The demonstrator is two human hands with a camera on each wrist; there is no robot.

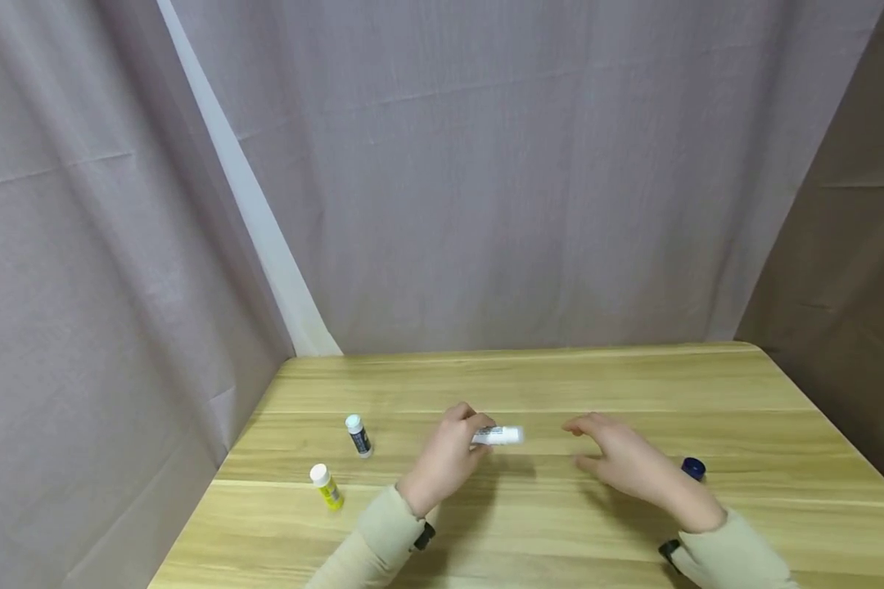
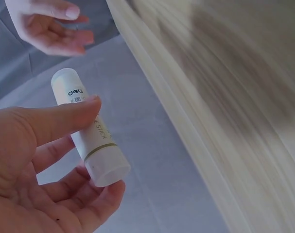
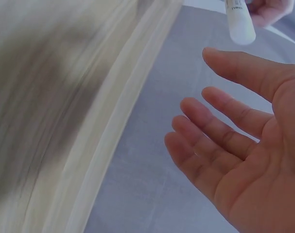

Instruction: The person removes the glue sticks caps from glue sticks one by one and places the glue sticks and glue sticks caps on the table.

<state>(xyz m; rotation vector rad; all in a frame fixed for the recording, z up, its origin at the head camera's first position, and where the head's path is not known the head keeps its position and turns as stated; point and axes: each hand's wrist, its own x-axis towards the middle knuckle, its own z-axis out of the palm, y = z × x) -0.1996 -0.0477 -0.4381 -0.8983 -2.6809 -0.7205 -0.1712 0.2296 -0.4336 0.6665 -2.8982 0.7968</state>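
A white glue stick [image 2: 96,133] with "deli" lettering and a thin gold band is pinched between the thumb and fingers of my left hand [image 1: 448,458]. In the head view the glue stick [image 1: 499,435] lies sideways over the table, one end pointing toward my right hand [image 1: 629,465]. That right hand is apart from it, fingers loosely spread and nothing in the palm, as the right wrist view shows with the palm [image 3: 254,179] facing up. Just beyond the right thumb, the glue stick's white end [image 3: 242,34] shows.
On the wooden table [image 1: 560,384], a dark-labelled glue stick [image 1: 358,436] and a yellow glue stick [image 1: 327,487] stand to the left. A dark blue cap-like object [image 1: 693,468] is partly hidden behind the right wrist. Grey curtains [image 1: 486,204] hang behind the far edge.
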